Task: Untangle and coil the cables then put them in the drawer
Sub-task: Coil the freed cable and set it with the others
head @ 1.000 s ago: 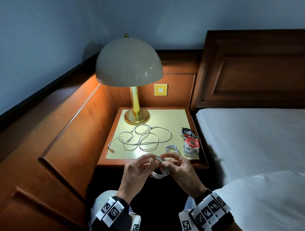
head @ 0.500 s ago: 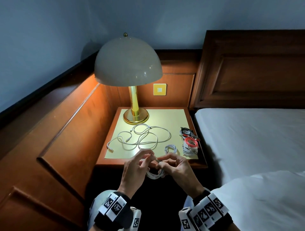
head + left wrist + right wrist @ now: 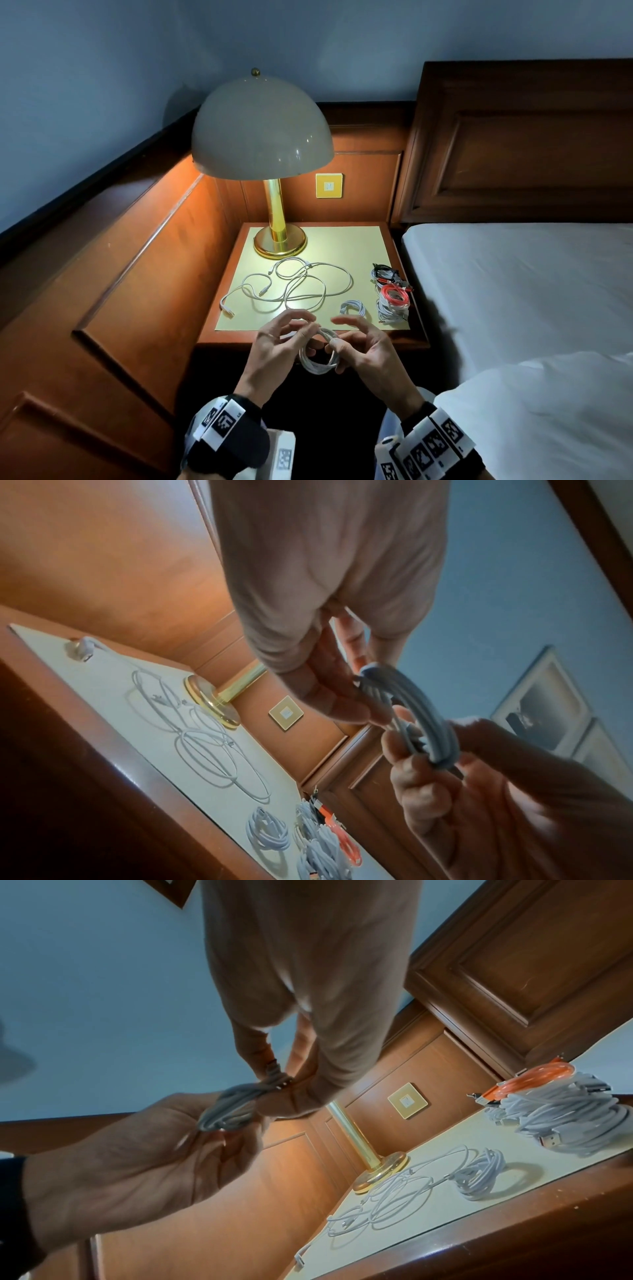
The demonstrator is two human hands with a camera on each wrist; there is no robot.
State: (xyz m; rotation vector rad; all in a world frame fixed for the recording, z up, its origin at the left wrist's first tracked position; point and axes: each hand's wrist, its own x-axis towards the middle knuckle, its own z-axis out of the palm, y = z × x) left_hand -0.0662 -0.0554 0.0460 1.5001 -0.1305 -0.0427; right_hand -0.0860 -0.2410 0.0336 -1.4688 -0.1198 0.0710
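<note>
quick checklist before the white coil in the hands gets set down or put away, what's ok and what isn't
1. Coil held: ok. The white coil is pinched by the left hand and the right hand.
2. Loops gathered: ok. In the left wrist view the strands run together in one bundle.
3. Loose end tucked in: cannot tell. The fingers hide it.
4. Drawer open to take it: cannot tell. No drawer shows in any view.
5. Other cables finished: not ok. The loose white cable lies sprawled on the nightstand.
6. Finished coils out of the way: ok. The small white coil and the pile with the red cable lie near the right edge.
</note>
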